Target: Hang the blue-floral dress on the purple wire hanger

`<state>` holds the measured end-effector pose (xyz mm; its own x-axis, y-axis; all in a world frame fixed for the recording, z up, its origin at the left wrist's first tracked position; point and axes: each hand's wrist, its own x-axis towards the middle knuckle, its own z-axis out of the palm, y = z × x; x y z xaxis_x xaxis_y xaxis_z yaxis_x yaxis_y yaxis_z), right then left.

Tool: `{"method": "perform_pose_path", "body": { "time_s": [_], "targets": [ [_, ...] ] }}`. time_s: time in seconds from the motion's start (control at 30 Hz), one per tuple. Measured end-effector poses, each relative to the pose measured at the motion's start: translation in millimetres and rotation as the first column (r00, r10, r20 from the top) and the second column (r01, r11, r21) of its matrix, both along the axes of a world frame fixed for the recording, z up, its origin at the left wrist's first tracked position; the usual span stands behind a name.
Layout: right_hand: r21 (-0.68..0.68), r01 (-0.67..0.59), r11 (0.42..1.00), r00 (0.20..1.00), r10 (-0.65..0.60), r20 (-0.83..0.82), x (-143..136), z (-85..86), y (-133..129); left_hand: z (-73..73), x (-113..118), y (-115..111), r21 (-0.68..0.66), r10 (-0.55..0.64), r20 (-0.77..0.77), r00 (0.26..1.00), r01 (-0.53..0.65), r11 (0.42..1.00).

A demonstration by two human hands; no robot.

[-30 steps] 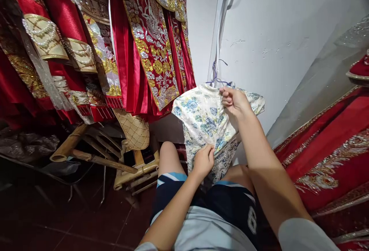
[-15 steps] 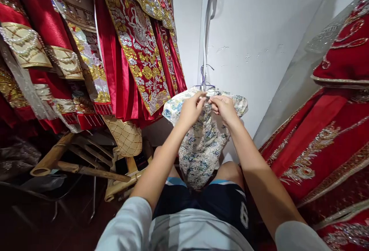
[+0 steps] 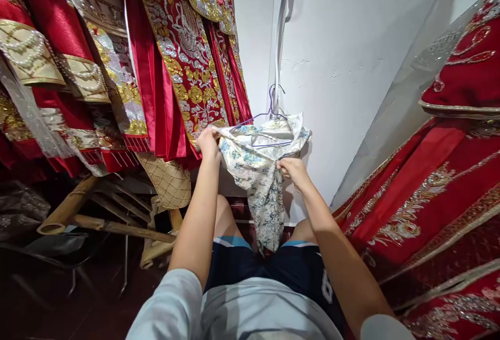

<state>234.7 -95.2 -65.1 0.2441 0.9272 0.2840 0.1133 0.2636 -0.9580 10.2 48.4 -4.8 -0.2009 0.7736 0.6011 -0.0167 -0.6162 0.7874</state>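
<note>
A cream dress with a blue floral print (image 3: 258, 173) hangs in front of my knees on a thin purple wire hanger (image 3: 269, 113). My left hand (image 3: 208, 142) grips the dress's left shoulder edge and holds it out to the side. My right hand (image 3: 292, 169) pinches the cloth lower on the right, under the collar. The top of the dress is spread open, so the hanger's wire shows inside it. The skirt part droops down between my legs.
Red satin garments with gold and silver embroidery (image 3: 183, 53) hang close on the left. More red embroidered cloth (image 3: 437, 194) lies at the right. A white wall (image 3: 344, 59) stands straight ahead. Bamboo poles (image 3: 101, 217) and a quilted gold bag (image 3: 167, 181) rest on the dark floor.
Both hands were together at the collar. My left hand has pulled the shoulder out to the left and my right hand has dropped lower, opening the top and baring the hanger.
</note>
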Motion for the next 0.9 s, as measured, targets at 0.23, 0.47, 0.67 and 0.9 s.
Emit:
{"method": "perform_pose_path", "body": {
  "time_s": [0.23, 0.47, 0.67, 0.9],
  "targets": [
    [0.007, -0.028, 1.0, 0.938, 0.029, -0.347, -31, -39.8, -33, -99.0, 24, -33, -0.437, -0.113, 0.342, 0.933, 0.264, 0.86],
    [-0.22, -0.136, 0.966, 0.991, 0.129, -0.047, -3, -62.1, -61, -105.8, 55, -77, -0.379, -0.256, 0.538, 0.803, 0.502, 0.777],
    [-0.141, -0.036, 0.989, 0.987, 0.013, -0.163, 15, -25.5, -39, -52.8, 71, -121, -0.082, -0.674, 0.082, 0.735, 0.679, 0.73],
    [-0.131, -0.349, 0.928, 0.886, 0.281, -0.37, 7, 13.1, -32, -22.7, 71, -145, 0.027, -0.553, -0.552, 0.624, 0.676, 0.737]
  ]
}}
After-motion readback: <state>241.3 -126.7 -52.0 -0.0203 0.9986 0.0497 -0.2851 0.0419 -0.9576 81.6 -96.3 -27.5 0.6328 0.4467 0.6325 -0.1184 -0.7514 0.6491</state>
